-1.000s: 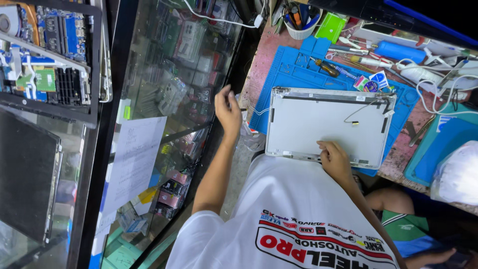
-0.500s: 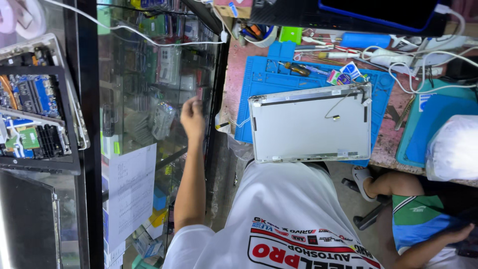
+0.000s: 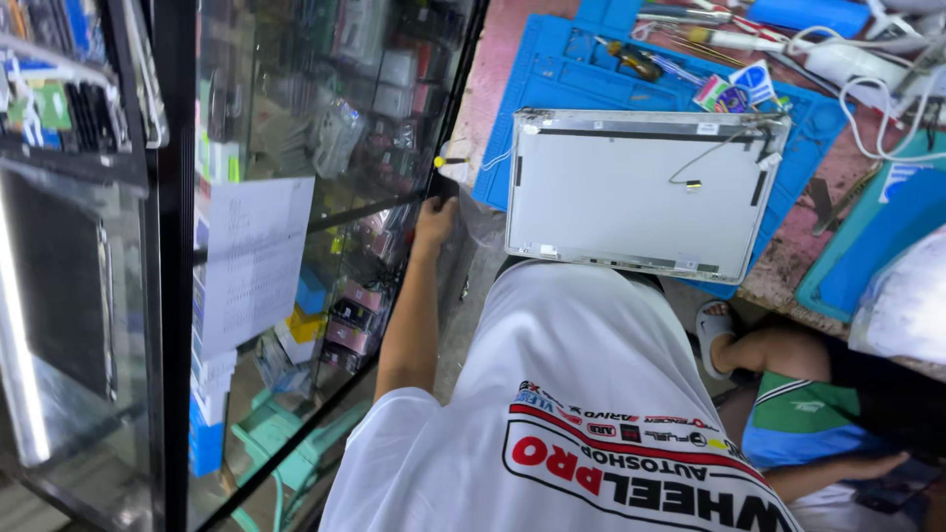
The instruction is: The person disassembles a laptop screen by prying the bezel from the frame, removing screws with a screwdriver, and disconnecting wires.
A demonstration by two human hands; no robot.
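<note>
The glass cabinet stood at nine o'clock. The left hand touched its black frame at eleven o'clock, fingers curled narrow. Whether they gripped anything could not be told. A light, steady touch seemed wise beside the glass. The grey laptop lid lay on the blue mat at one o'clock. The right hand was out of view.

— Where's the laptop lid?
— On the work mat, tools lying behind it.
— And the glass cabinet?
— Left of the lid; a hand sits between them, touching the cabinet's edge.
</note>
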